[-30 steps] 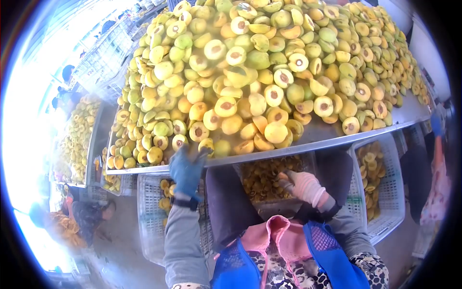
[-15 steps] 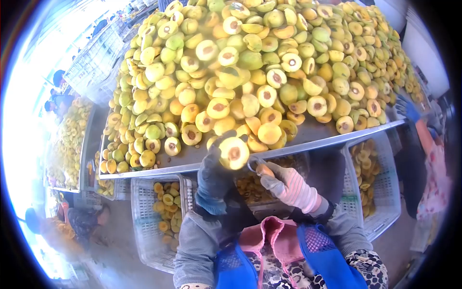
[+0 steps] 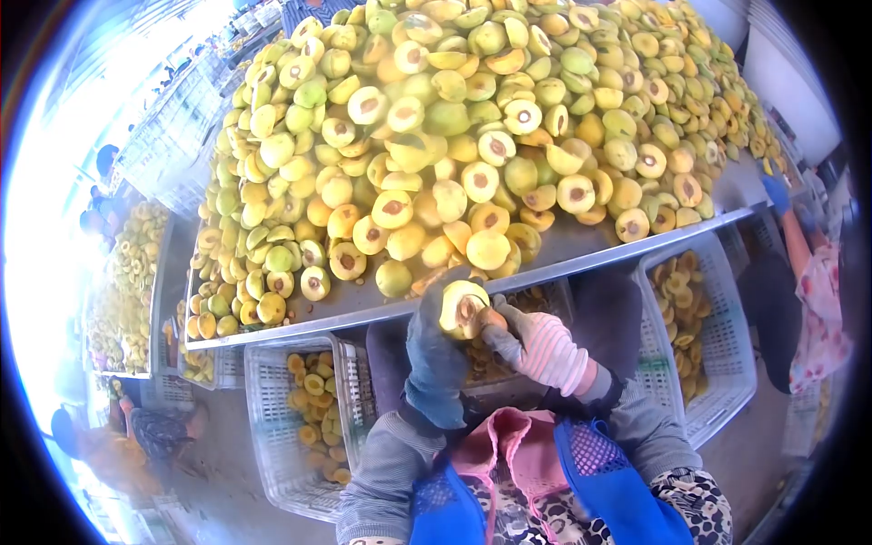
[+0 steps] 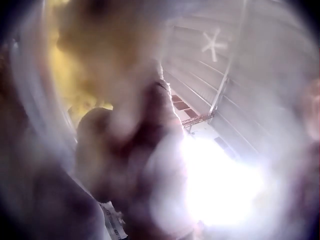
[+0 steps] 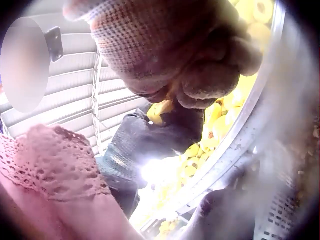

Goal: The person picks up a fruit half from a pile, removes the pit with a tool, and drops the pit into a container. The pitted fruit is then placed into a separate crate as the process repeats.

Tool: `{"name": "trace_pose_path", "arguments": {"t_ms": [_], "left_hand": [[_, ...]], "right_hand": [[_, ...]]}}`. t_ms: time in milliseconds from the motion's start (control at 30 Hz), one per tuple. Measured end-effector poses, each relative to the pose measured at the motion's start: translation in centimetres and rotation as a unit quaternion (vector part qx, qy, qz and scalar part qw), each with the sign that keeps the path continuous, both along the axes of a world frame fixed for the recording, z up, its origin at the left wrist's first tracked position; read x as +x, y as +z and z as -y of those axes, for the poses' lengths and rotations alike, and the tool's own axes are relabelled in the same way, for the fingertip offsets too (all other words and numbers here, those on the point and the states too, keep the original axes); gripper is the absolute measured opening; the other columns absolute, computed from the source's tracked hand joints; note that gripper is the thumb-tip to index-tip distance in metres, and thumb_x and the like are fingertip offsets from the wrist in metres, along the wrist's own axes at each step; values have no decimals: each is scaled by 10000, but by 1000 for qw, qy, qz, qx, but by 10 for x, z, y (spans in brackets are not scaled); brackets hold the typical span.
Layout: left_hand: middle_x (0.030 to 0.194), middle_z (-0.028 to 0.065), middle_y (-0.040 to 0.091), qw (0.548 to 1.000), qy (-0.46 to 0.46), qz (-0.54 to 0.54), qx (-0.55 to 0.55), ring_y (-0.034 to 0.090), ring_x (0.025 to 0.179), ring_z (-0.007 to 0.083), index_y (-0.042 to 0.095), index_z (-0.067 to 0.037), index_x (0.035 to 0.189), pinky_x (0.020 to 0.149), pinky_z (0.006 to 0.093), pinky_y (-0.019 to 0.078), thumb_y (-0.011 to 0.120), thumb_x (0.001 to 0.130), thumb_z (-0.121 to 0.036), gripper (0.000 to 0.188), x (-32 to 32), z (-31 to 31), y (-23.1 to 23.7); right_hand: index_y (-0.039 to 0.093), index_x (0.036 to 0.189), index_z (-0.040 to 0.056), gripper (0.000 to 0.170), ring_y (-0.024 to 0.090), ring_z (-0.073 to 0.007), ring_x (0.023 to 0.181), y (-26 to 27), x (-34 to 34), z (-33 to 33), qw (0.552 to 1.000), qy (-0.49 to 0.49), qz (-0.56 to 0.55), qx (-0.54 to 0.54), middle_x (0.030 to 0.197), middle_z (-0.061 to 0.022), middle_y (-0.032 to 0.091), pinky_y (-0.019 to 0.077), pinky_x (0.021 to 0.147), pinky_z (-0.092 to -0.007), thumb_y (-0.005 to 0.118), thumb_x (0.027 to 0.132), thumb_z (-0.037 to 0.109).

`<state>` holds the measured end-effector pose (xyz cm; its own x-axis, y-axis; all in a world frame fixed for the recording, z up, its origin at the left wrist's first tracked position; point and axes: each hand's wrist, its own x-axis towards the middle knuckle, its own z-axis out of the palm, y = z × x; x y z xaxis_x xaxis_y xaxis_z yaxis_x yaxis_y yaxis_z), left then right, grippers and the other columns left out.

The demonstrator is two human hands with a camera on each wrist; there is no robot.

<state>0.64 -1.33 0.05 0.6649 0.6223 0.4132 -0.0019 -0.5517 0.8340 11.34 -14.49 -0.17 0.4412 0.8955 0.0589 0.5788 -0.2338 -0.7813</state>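
Note:
In the head view my left hand [image 3: 431, 363], in a blue-grey glove, grips a yellow peach half [image 3: 460, 305] with its brown-centred cut face turned toward the right hand. My right hand [image 3: 547, 352], in a pink-and-white striped glove, holds a small pitting tool by its orange-brown handle [image 3: 493, 320]. The tool's metal end is hidden against the cut face. Both hands are close together just before the table's metal edge. In the right wrist view the gloved right hand [image 5: 175, 55] fills the top, with the peach half [image 5: 158, 112] in the left hand [image 5: 140, 145] below. The left wrist view is badly blurred.
A big heap of halved peaches [image 3: 436, 163] covers the metal table [image 3: 381, 311]. White plastic crates stand at left [image 3: 263, 427] and right [image 3: 731, 363] with peach halves in them. Another person's arm [image 3: 792, 238] reaches onto the table at far right.
My left hand has gone from the table edge to the right hand, bringing a peach half. The right hand's tool, apart from the fruit half a second ago, now meets its cut face.

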Motion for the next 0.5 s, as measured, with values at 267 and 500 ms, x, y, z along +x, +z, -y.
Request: {"name": "trace_pose_path", "arguments": {"t_ms": [267,500], "left_hand": [[1055,128,692,998,51,13,26,668,981,241,629,-20,1195,883,348,516,724,881,-239,395,-1,10,-30],[1076,118,695,998,50,31,35,660,997,215,654,-18,1164,892,347,514,720,874,-165,332,-5,15,-28]], "right_hand": [[543,1126,87,396,626,-458,754,-29,5,5,998,38,-48,15,794,-225,659,482,669,-512,472,988,452],[540,1124,104,404,626,-459,755,-28,-2,8,997,44,-63,11,799,-222,659,480,665,-516,434,997,473]]}}
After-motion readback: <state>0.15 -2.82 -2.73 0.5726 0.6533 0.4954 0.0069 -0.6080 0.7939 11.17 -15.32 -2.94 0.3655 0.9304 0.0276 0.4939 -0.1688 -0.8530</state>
